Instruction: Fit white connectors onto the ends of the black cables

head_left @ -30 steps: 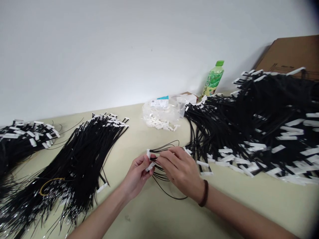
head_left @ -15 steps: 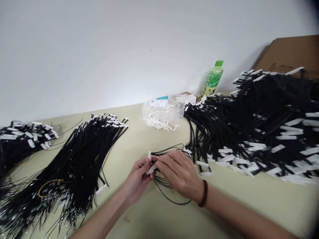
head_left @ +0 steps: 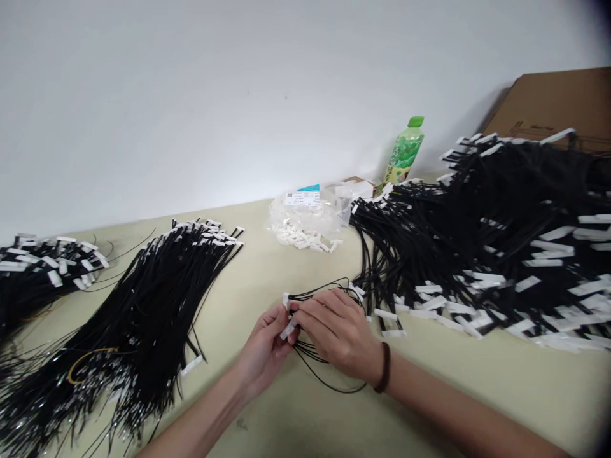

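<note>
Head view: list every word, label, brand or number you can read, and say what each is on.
No text can be read.
White and teal label on the clear plastic bag of white connectors: print too small.
Wrapper of the green plastic bottle with green cap: blurred.
Dark print on the brown cardboard box: blurred.
White tags on the black wire bundles: no print shows.

Assembly workshop: heaped black cable bundles [head_left: 477,235]
</note>
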